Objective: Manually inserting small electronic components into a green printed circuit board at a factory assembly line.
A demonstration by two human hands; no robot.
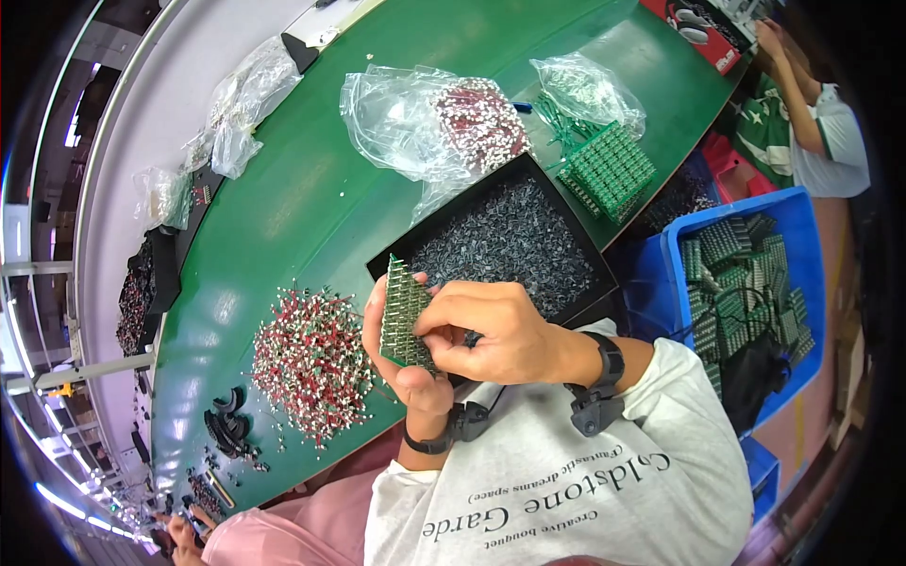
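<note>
My left hand [425,394] is closed around the edges of a green circuit board panel [404,316]. Tilted upright, the panel shows rows of small metal pins or parts on the side facing my right hand. With fingers and thumb pressed together, my right hand [495,325] works at the panel's face; whatever is between those fingertips is hidden. Just beyond both hands lies a black tray [578,219] holding many tiny dark parts [505,241]. Left of my hands, a heap of small red and white wired parts [311,363] is spread on the green table [283,226].
Beyond the tray are a clear plastic bag [387,118] with red and white parts, and stacked green boards [613,165]. At the right stands a blue bin [802,226] of finished-looking panels. Black curved pieces [226,429] lie at the lower left. Another person [826,141] sits far right.
</note>
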